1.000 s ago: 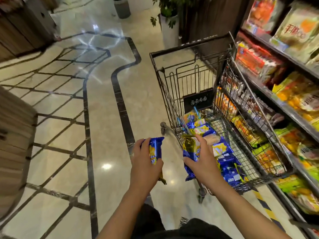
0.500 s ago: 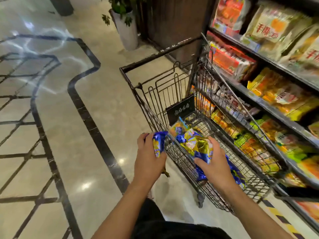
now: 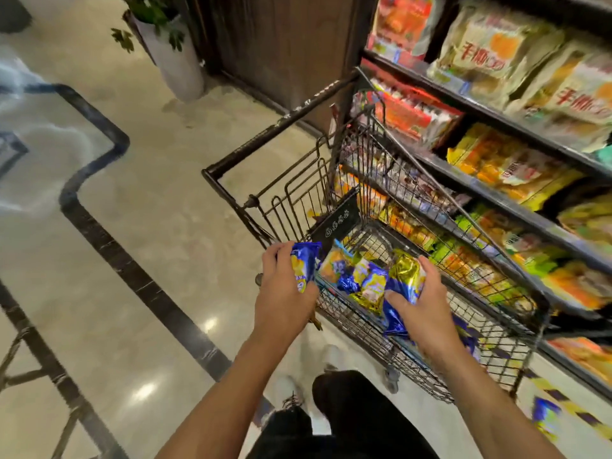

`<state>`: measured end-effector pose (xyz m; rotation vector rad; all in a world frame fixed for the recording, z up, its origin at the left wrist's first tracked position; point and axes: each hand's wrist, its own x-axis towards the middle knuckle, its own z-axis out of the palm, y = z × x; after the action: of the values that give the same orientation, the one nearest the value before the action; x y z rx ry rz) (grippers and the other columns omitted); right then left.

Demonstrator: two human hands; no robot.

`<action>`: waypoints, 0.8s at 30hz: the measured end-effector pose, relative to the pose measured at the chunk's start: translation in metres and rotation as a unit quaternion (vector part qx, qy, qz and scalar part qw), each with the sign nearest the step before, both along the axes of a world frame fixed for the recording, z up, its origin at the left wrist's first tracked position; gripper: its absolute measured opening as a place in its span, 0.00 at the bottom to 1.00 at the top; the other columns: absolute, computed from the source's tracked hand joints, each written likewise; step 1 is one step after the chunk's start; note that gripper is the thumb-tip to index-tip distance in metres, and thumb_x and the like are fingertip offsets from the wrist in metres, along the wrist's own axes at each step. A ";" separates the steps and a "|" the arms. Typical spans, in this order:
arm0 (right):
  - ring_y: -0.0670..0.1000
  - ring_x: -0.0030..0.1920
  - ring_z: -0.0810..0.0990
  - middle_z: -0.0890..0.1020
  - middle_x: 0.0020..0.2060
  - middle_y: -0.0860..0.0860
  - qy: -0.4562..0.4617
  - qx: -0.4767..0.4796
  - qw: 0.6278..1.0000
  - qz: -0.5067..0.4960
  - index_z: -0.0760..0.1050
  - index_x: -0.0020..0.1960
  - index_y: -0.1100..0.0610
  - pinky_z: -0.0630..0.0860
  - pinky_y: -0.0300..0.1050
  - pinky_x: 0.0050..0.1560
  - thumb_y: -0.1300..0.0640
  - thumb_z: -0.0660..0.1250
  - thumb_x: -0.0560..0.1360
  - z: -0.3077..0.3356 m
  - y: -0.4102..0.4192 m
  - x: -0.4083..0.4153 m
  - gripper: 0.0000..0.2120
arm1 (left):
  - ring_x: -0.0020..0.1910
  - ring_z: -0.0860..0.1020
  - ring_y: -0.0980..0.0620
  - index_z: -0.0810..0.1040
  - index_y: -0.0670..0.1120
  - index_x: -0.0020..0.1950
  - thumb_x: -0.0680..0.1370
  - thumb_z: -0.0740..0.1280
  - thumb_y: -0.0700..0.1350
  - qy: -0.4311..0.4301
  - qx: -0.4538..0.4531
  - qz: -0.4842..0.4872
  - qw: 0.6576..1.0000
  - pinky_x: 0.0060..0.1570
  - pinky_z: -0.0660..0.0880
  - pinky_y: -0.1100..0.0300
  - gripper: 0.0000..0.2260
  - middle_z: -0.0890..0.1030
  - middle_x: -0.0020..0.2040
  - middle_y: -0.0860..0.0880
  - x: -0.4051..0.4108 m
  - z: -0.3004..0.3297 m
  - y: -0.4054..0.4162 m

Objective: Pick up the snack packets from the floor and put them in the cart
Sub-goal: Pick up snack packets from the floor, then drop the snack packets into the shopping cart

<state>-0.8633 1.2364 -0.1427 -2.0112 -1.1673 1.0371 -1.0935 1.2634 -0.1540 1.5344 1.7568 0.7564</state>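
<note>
left hand (image 3: 284,286): fingers curled round blue snack packet (image 3: 303,265), beside cart (image 3: 265,154) rim | right hand (image 3: 425,304): grips blue-gold packet (image 3: 405,279) over basket, apparently above packets inside (image 3: 359,279)

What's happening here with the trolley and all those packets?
A person is loading snack packets into a wire shopping cart beside the shelves. The left hand grips a blue packet at the cart's edge; the right hand holds a gold and blue packet over the basket. Another packet lies on the floor.
</note>
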 end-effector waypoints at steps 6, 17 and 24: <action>0.52 0.72 0.64 0.62 0.74 0.51 0.010 -0.010 1.000 -0.008 0.53 0.78 0.45 0.62 0.44 0.62 0.56 0.73 0.75 -0.015 0.035 0.003 0.40 | 0.58 0.70 0.62 0.63 0.50 0.72 0.72 0.71 0.41 0.016 0.012 -0.019 1.000 0.54 0.78 0.62 0.31 0.61 0.69 0.54 0.010 0.002 0.044; 0.54 0.72 0.63 0.64 0.73 0.54 0.050 -0.047 0.997 -0.037 0.55 0.78 0.51 0.58 0.40 0.63 0.56 0.73 0.74 -0.069 0.098 0.021 0.39 | 0.57 0.62 0.67 0.64 0.45 0.73 0.72 0.70 0.39 0.073 -0.009 -0.120 0.990 0.61 0.65 0.67 0.31 0.62 0.70 0.49 0.046 -0.020 0.127; 0.53 0.67 0.70 0.63 0.74 0.51 0.119 -0.119 0.983 -0.068 0.52 0.78 0.46 0.68 0.54 0.68 0.55 0.69 0.74 -0.112 0.118 0.002 0.39 | 0.67 0.67 0.49 0.64 0.47 0.72 0.68 0.67 0.46 0.079 -0.054 -0.191 0.977 0.69 0.67 0.56 0.32 0.62 0.68 0.51 0.067 -0.059 0.164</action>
<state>-0.8611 1.3546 -0.2549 -2.0432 -0.8016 1.3567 -1.0262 1.4278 -0.2134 1.8240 1.5131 0.3506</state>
